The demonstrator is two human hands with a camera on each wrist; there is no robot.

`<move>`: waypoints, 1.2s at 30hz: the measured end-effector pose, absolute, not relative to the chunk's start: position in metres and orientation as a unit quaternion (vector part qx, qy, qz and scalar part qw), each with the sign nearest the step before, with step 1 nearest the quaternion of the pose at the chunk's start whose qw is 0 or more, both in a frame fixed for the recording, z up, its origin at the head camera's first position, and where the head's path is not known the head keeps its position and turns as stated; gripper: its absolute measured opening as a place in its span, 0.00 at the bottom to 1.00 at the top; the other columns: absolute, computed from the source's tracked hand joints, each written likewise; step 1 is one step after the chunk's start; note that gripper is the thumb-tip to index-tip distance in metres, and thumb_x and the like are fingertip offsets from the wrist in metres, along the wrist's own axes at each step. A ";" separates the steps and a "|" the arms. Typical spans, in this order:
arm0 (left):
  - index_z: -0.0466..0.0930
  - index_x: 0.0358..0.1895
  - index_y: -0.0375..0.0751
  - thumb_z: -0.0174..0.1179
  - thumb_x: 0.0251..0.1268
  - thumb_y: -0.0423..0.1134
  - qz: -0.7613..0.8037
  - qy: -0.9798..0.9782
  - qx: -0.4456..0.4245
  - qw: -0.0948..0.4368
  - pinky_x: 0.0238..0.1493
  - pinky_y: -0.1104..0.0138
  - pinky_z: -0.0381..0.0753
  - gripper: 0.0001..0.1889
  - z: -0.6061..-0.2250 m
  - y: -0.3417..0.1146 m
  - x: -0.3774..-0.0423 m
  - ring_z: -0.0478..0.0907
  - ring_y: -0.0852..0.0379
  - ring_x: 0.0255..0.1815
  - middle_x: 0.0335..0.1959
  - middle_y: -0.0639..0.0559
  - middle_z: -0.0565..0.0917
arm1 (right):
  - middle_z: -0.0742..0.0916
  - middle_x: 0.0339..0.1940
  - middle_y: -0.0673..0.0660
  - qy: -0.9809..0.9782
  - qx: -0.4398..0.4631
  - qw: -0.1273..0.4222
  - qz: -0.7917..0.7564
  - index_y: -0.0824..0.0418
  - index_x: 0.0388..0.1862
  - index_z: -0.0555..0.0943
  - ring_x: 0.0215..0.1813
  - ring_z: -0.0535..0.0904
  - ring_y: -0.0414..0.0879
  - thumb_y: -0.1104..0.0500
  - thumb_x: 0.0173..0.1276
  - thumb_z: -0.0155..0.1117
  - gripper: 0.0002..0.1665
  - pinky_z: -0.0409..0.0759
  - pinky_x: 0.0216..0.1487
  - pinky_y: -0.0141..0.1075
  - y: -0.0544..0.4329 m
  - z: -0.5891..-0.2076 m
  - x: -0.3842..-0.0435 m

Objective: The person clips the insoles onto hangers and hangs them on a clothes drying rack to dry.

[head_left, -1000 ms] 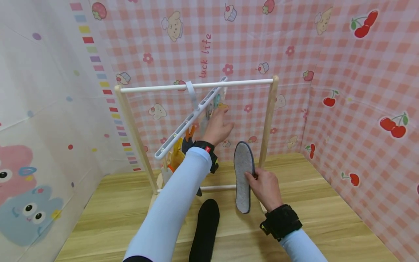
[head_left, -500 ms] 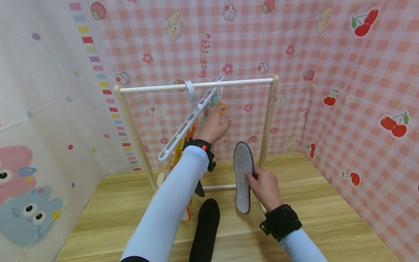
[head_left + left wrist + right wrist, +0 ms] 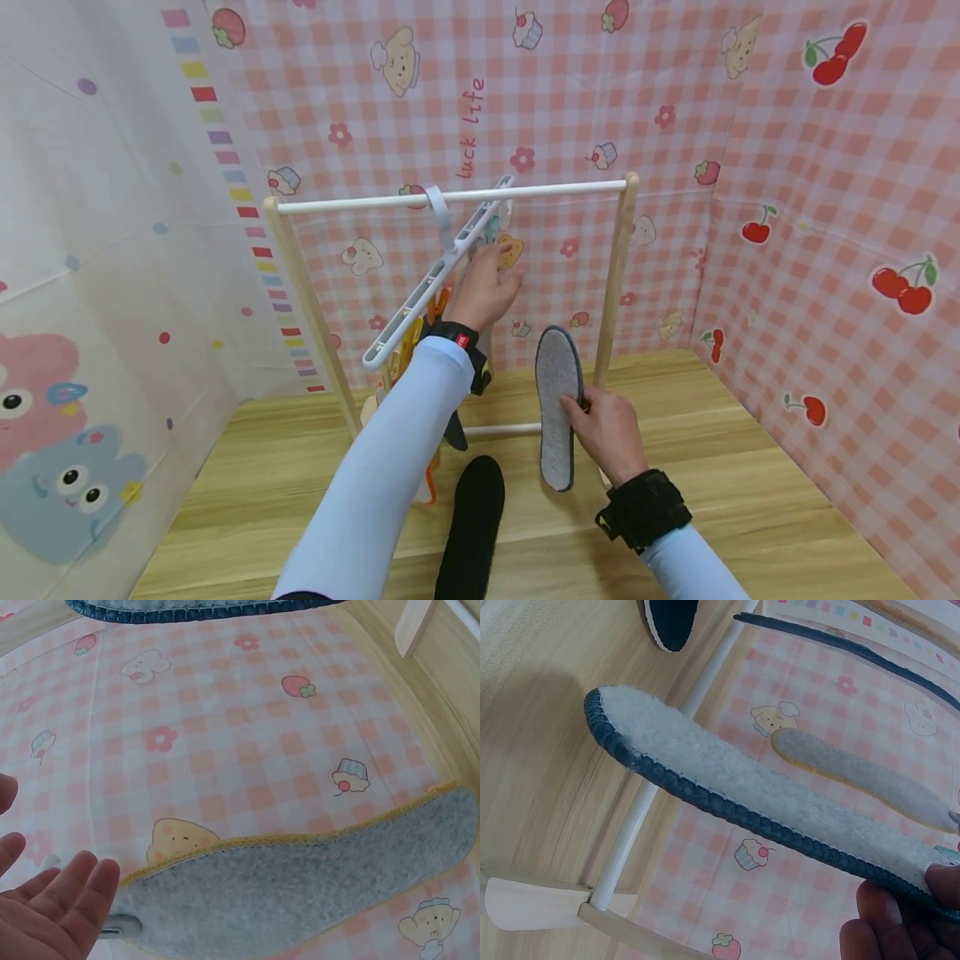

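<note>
My right hand [image 3: 609, 429] pinches a grey felt insole [image 3: 557, 408] with a dark blue stitched edge, thumb on its front face and fingers behind. My left hand [image 3: 486, 292] reaches up beside the pale clip hanger [image 3: 416, 308], its fingers spread and relaxed. In the left wrist view these fingers overlap the grey clip [image 3: 124, 926] from which a grey insole with a yellow edge [image 3: 300, 889] hangs. An orange clip [image 3: 438, 304] and a yellow clip [image 3: 411, 337] hang nearer the front, partly behind the left forearm.
A black insole [image 3: 472, 525] lies on the wooden table [image 3: 720, 483] in front. The hanger hooks over the white rod [image 3: 345, 202] of a wooden-legged rack. Behind stands a pink checked cloth [image 3: 600, 100]. A dark-edged insole [image 3: 855, 649] hangs farther off in the right wrist view.
The hanger has turned slightly, its near end shifting right and its far end left. My left hand has drifted a little left and down. The right hand and its insole have hardly moved.
</note>
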State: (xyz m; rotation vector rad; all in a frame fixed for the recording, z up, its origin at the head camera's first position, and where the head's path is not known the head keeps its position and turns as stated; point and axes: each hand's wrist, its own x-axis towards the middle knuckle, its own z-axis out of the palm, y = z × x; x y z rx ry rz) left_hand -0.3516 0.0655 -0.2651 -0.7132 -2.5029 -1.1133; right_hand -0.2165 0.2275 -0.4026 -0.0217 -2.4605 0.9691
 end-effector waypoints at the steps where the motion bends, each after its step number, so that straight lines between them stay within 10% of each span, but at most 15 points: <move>1: 0.64 0.73 0.42 0.54 0.75 0.46 -0.391 -0.873 -0.246 0.158 0.66 0.55 0.69 0.28 -0.265 0.065 -0.351 0.66 0.50 0.69 0.73 0.46 0.64 | 0.87 0.25 0.58 -0.902 -0.008 0.247 0.354 0.66 0.32 0.85 0.24 0.80 0.45 0.56 0.69 0.67 0.13 0.73 0.23 0.37 0.227 -0.403 -0.217; 36: 0.77 0.62 0.36 0.55 0.71 0.37 -0.419 -0.830 -0.257 0.265 0.43 0.63 0.78 0.19 -0.262 0.033 -0.349 0.78 0.52 0.45 0.56 0.43 0.78 | 0.86 0.24 0.56 -0.901 -0.007 0.229 0.369 0.67 0.34 0.85 0.24 0.78 0.45 0.57 0.69 0.67 0.12 0.73 0.23 0.37 0.218 -0.402 -0.216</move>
